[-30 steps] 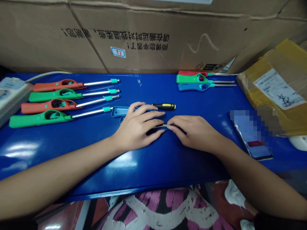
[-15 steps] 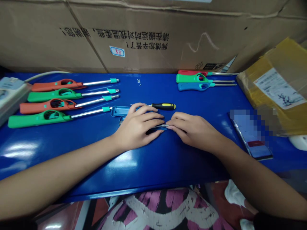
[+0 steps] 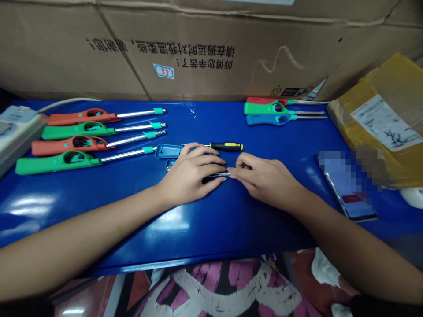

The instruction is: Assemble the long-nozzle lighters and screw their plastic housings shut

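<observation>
My left hand (image 3: 197, 172) is closed over a blue gas lighter body (image 3: 169, 166), whose end shows behind the wrist. Most of that body is hidden under the palm. Between thumb and fingers a slim silver metal tube (image 3: 220, 175) sticks out to the right. The fingertips of my right hand (image 3: 261, 176) pinch the tube's right end. Just beyond my left hand lies a separate blue shell half (image 3: 168, 151). A screwdriver (image 3: 228, 146) with a black and yellow handle rests behind my fingers, its shaft partly covered by them.
Several orange and green lighters (image 3: 59, 164) lie in a row at left, beside a white power strip (image 3: 20, 130). Three more lighters (image 3: 267, 119) lie at back right. A phone (image 3: 350, 189) and taped parcel (image 3: 383, 114) stand right. A large carton (image 3: 198, 83) walls the back.
The silver tube shows more plainly between my hands, and the blue edge under it is less visible. My right fingers have curled slightly. The whole view has shifted a little.
</observation>
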Available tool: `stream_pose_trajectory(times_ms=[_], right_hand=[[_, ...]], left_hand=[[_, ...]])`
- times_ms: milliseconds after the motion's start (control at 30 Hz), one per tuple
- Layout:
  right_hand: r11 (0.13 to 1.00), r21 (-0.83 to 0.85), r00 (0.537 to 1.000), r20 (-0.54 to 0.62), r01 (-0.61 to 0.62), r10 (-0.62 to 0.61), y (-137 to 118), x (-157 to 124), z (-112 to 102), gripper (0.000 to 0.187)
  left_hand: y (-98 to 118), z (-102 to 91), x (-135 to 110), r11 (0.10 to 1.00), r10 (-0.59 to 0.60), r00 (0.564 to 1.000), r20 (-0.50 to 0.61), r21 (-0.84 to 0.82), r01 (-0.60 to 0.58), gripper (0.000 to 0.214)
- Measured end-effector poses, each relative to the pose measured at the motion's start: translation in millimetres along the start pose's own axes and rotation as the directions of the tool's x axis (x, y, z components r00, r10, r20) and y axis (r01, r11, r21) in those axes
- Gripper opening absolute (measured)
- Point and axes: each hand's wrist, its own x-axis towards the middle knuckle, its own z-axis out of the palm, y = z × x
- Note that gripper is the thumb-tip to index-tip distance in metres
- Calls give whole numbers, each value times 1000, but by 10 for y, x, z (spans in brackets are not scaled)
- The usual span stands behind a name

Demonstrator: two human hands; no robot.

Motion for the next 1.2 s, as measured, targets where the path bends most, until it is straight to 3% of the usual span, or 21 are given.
stream_pose_trajectory(times_ms=[200, 400, 533, 700, 867, 967, 1200], right_hand=[[996, -80, 1000, -6, 27, -28, -7, -13, 1, 26], [970, -174, 985, 0, 168, -170, -24, 10, 30, 28], [972, -176, 984, -57, 158, -170, -21, 12, 20, 26], [996, -51, 989, -122, 76, -82, 19, 15, 9, 28], [994, 99, 981, -190, 49, -30, 48, 45, 20, 25], [990, 124, 976, -213, 69, -42, 30, 66, 50, 24], [984, 125, 973, -207, 127, -99, 66, 62, 112, 22]], left_hand=[[-4, -1, 7, 999, -28, 999, 35, -22, 29, 15], [-4, 0, 8, 995, -67, 997, 50, -67, 70, 15], [-2, 18, 10, 992, -82, 996, 38, -91, 86, 15], [30, -95, 54, 988, -96, 995, -23, -127, 92, 23], [23, -438, -13, 997, -78, 991, 112, 11, 77, 18], [-29, -576, -162, 991, -132, 982, 135, 30, 129, 20], [-193, -517, -389, 978, -205, 974, 91, -14, 207, 20]])
